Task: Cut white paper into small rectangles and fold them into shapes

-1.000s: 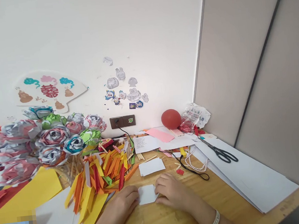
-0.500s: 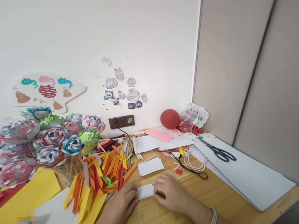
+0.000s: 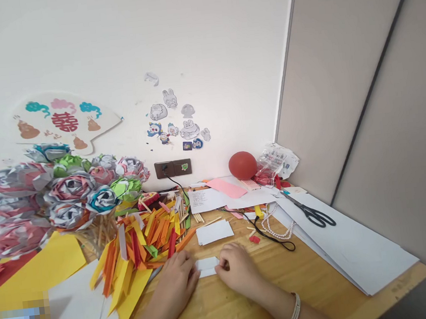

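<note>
A small white piece of paper point(image 3: 207, 267) lies on the wooden table between my hands, with a crease running across it. My left hand point(image 3: 177, 277) rests at its left edge, fingers curled and touching the paper. At the right edge, my right hand point(image 3: 237, 269) pinches the paper between thumb and bent fingers; a bracelet circles that wrist. Just beyond lies a small stack of white paper slips point(image 3: 215, 232). Folded orange and yellow paper strips point(image 3: 156, 236) are heaped near my left hand.
Paper flowers point(image 3: 73, 189) stand at the left above yellow sheets point(image 3: 61, 256). Black scissors point(image 3: 314, 215) lie on white sheets point(image 3: 359, 250) at the right. A red balloon point(image 3: 242, 165), a black cable point(image 3: 278, 244) and a bead string point(image 3: 277, 234) are at the back.
The paper's lower part now lies flatter, with the crease showing across it. My right hand has shifted slightly, and the camera view has tilted a little.
</note>
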